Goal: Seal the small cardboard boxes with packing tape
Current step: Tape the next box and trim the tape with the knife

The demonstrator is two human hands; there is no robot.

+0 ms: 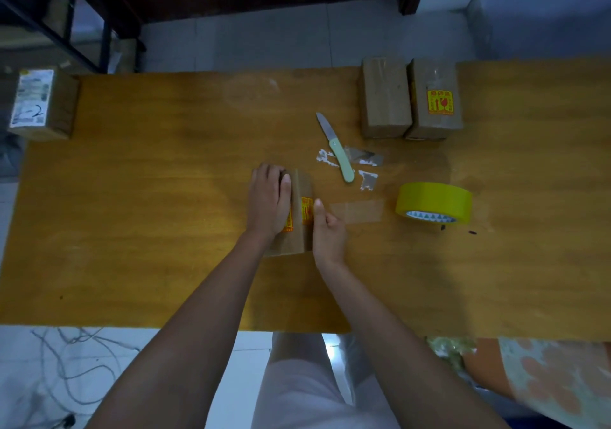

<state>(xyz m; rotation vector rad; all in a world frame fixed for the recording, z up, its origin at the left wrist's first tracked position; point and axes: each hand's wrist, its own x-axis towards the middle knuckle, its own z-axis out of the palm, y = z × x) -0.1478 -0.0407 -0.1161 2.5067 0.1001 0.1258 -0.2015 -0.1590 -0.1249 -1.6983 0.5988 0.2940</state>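
A small cardboard box [299, 230] with a yellow and red sticker lies in the middle of the wooden table [148, 197]. My left hand [269, 200] rests flat on its top, fingers wrapped over the far end. My right hand [327, 233] presses against the box's right side, thumb pointing up by the sticker. A strip of clear tape [358, 211] lies on the table just right of the box. The yellow tape roll [433, 203] lies further right. Two more boxes [385, 98] [434, 99] stand side by side at the back right.
An open folding knife [335, 147] with a pale green handle lies behind the box among scraps of tape [365, 159]. Another labelled box [41, 103] sits at the table's far left corner. Cables [72, 356] lie on the floor at lower left. A dark metal frame [86, 32] stands behind.
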